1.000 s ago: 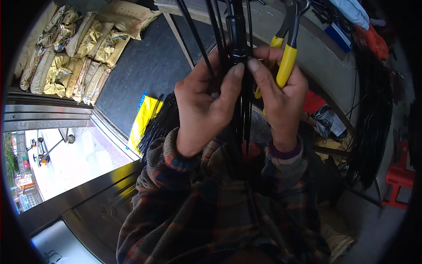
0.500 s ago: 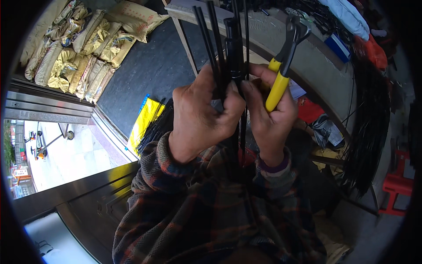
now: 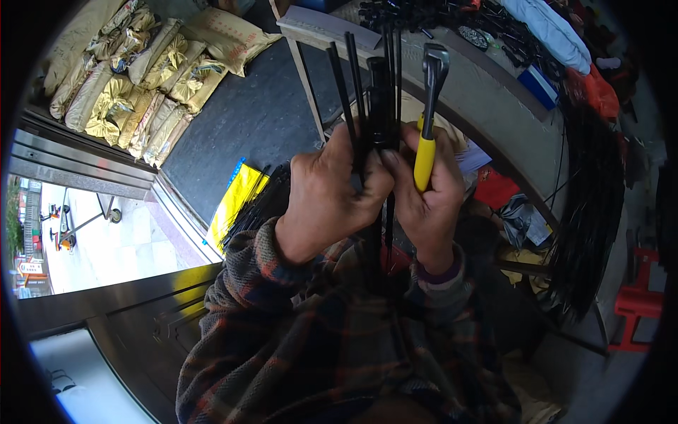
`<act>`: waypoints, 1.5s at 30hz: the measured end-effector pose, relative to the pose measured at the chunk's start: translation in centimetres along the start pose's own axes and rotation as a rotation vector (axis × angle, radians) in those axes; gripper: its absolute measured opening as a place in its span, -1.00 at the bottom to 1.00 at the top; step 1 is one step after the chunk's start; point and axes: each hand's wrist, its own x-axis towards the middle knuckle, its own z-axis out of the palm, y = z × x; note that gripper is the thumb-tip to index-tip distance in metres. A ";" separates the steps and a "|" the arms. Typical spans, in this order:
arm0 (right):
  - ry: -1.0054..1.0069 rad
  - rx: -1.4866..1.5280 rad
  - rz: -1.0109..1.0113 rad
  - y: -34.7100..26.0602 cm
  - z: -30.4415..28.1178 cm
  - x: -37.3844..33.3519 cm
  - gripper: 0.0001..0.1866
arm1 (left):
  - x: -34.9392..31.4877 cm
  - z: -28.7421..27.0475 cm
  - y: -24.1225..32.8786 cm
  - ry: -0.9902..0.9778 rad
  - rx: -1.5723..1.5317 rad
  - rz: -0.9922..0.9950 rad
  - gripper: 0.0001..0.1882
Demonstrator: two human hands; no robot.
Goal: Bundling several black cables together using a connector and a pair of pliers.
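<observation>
A black frame of thin rods around a thicker central tube [image 3: 379, 99], looking like an umbrella frame, stands upright before my chest. My left hand [image 3: 321, 194] is closed around several of its rods, with the thumb against the lower end of the tube. Opposite it, my right hand [image 3: 434, 205] is closed too, its thumb and fingertips meeting the frame at the same spot. Yellow-handled pliers [image 3: 425, 164] are tucked in that right hand, metal head pointing up. Whatever small part sits between the thumbs is hidden by the fingers.
Beyond my hands runs a workbench [image 3: 487, 85] with black parts and a blue box [image 3: 540, 86]. Bundled black rods [image 3: 590, 212] hang at the right, near a red stool [image 3: 639, 304]. Wrapped bundles [image 3: 134, 92] lie at the far left. More rods [image 3: 258, 201] rest on yellow wrapping.
The pliers have swung more upright, their head moving left toward the frame. Both hands keep their hold on the frame, and the whole view has shifted slightly.
</observation>
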 end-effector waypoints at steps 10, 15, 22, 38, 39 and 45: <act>-0.164 0.355 0.213 2.1 -1.3 -0.2 -0.67 | -1.3 -0.5 -2.7 -0.223 -0.729 -0.158 -0.58; -0.233 0.493 0.196 3.1 -0.6 -0.7 -0.67 | -2.1 0.3 -4.9 -0.146 -0.929 -0.302 -0.70; -0.243 0.719 0.322 4.5 -0.5 -1.7 -0.69 | -1.1 0.5 -6.2 -0.191 -0.503 -0.105 -0.56; 0.143 0.279 0.114 2.0 0.1 -2.6 -0.76 | -2.5 4.6 -5.9 -0.156 -1.405 -0.277 -0.33; 0.123 0.357 0.118 1.4 -0.2 -2.8 -0.76 | -2.7 4.4 -6.1 -0.156 -1.393 -0.299 -0.35; 0.088 0.170 0.060 0.2 -0.8 -3.4 -0.80 | -3.6 5.1 -5.7 -0.101 -1.433 -0.251 -0.44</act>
